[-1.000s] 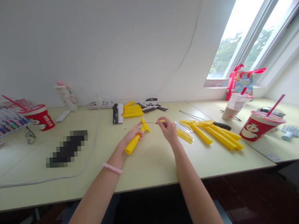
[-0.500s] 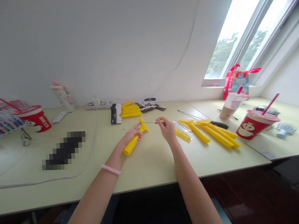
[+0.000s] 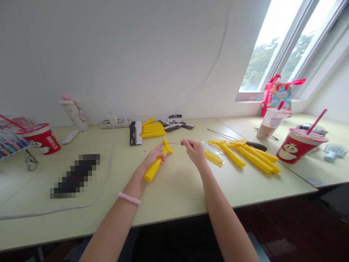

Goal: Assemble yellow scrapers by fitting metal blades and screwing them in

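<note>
My left hand [image 3: 155,157] is wrapped round the handle of a yellow plastic scraper [image 3: 153,170], its forked head pointing up and away from me. My right hand [image 3: 194,148] is closed round a screwdriver, whose handle is mostly hidden in my fingers. The thin metal screwdriver shaft [image 3: 175,143] runs left to the scraper's head; whether its tip sits in a screw is too small to tell. Right of my right hand lie flat yellow pieces [image 3: 214,158] and clear strips [image 3: 213,148]. Beyond them are several yellow scrapers [image 3: 254,158].
Yellow handles [image 3: 153,130] and black-and-white cards [image 3: 135,133] lie at the back, near a power strip [image 3: 117,124]. A long rod with a black handle [image 3: 256,145] lies right. Red cups [image 3: 299,145] stand at both sides. A white cable [image 3: 100,187] crosses the left.
My right hand has turned slightly round the screwdriver, and its handle now shows less. My left hand and the scraper have hardly moved.
</note>
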`<state>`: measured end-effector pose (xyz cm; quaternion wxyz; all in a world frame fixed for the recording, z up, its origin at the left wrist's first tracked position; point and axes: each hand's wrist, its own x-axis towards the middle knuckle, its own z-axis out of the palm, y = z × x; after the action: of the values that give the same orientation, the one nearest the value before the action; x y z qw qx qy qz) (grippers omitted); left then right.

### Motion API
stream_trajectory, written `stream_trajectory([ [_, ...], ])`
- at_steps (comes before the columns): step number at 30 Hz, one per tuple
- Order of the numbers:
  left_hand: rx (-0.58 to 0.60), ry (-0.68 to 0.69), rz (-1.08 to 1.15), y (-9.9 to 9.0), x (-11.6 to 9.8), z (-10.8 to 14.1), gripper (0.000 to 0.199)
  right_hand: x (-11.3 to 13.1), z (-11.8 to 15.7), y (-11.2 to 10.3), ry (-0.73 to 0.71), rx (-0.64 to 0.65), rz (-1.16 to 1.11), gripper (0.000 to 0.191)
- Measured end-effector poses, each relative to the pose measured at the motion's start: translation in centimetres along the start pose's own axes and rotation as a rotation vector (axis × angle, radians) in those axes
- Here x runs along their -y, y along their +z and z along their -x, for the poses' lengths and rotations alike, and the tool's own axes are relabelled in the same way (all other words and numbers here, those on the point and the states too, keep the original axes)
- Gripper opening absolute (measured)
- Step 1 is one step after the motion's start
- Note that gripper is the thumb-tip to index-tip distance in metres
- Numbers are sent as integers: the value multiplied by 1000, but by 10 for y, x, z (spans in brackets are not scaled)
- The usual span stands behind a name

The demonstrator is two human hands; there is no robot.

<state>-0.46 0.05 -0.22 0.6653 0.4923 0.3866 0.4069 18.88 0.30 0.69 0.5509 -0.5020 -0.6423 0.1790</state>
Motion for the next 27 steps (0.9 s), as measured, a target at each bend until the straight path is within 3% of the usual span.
stream_trajectory([
  [10, -29, -8, 43, 1, 1, -5, 86, -2, -1, 0, 50, -3, -73, 40],
  [20, -33, -5, 70, 2, -1, -3, 86, 2, 0, -3, 171, 90, -196, 52],
  [27, -72, 0, 139, 4, 2, -5, 89, 0, -1, -1, 133, 78, -178, 51],
])
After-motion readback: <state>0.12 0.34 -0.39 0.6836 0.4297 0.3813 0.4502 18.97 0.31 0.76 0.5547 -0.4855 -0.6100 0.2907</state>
